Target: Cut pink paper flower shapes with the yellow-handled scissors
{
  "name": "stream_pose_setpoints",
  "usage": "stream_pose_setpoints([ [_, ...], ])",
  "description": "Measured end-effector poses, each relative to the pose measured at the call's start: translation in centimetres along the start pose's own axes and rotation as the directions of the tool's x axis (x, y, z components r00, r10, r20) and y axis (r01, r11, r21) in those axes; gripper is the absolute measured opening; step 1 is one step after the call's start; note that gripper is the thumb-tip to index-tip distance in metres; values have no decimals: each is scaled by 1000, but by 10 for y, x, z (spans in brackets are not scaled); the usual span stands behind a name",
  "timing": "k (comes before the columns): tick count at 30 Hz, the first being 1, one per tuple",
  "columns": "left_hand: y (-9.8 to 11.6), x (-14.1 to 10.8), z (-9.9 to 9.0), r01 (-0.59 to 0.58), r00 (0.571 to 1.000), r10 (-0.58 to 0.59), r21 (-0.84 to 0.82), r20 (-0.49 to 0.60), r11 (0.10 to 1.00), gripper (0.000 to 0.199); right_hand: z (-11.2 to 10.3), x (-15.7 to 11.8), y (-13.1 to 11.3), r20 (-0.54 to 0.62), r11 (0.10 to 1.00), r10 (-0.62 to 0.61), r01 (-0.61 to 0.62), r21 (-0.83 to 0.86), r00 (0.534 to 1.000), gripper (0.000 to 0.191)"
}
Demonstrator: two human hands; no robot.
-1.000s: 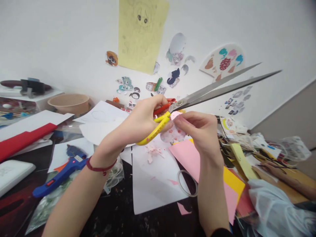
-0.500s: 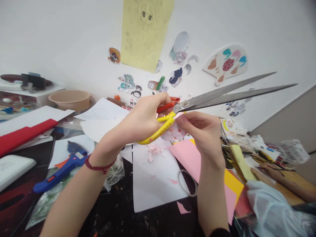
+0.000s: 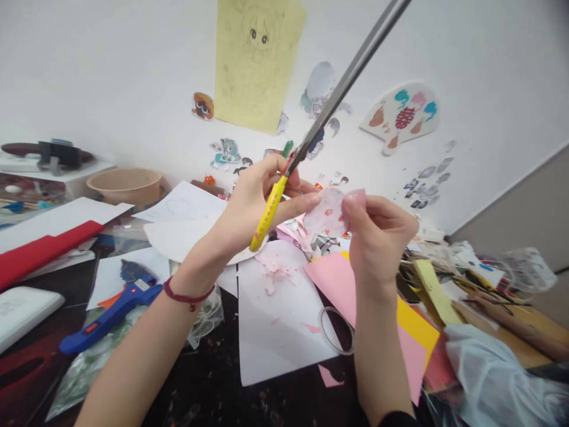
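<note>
My left hand (image 3: 262,196) holds long scissors (image 3: 271,213) with a yellow and a red handle. Their blades are closed and point up and to the right. The thumb of the same hand touches the left edge of a small pink patterned paper piece (image 3: 326,213). At its right edge, my right hand (image 3: 377,228) pinches the piece between thumb and fingers. Below both hands, pink scraps (image 3: 278,270) lie on a white sheet (image 3: 280,332).
A blue glue gun (image 3: 111,314) and a red strip (image 3: 48,252) lie left. Pink paper (image 3: 331,284), a tape ring (image 3: 336,331) and a plastic bag (image 3: 493,367) are toward the right. Behind stands a beige bowl (image 3: 124,185).
The scissors have closed and swung from pointing right to pointing steeply up. The paper piece has moved up into clearer view, and my right hand has shifted slightly right.
</note>
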State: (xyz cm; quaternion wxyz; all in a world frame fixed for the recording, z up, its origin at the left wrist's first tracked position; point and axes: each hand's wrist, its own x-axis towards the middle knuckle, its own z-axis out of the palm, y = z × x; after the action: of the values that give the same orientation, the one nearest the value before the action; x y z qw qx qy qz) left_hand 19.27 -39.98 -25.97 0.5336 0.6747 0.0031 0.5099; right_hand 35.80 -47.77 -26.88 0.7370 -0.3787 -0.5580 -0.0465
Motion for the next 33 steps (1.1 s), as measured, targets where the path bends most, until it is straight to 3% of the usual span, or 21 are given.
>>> stream_pose_setpoints([
  [4, 1, -3, 11, 26, 1000, -26, -42, -2, 999, 40, 4, -5, -4, -98, 998, -58, 56, -30, 993, 18],
  [9, -1, -6, 21, -50, 991, 60, 89, -120, 995, 41, 8, -11, -7, -144, 995, -100, 97, -26, 985, 18],
  [13, -1, -7, 23, -122, 978, 146, 160, -151, 980, 38, 8, -12, -7, -148, 992, -122, 123, -8, 981, 13],
  [18, -2, -6, 22, -88, 978, 117, 166, -173, 982, 39, 4, -8, -4, -27, 996, 18, -15, 87, 999, 10],
  [23, -4, -6, 20, -64, 978, 90, 141, -191, 988, 41, 2, -4, 3, 112, 989, 106, -116, 89, 988, 30],
  [29, -1, -4, 20, -6, 988, 8, 13, -153, 1000, 42, 2, -5, 4, 42, 991, 122, -124, 54, 992, 40],
  [33, 1, -3, 17, -56, 981, 59, 23, -186, 998, 34, -1, -3, 5, 24, 976, 181, -183, 120, 983, 31],
])
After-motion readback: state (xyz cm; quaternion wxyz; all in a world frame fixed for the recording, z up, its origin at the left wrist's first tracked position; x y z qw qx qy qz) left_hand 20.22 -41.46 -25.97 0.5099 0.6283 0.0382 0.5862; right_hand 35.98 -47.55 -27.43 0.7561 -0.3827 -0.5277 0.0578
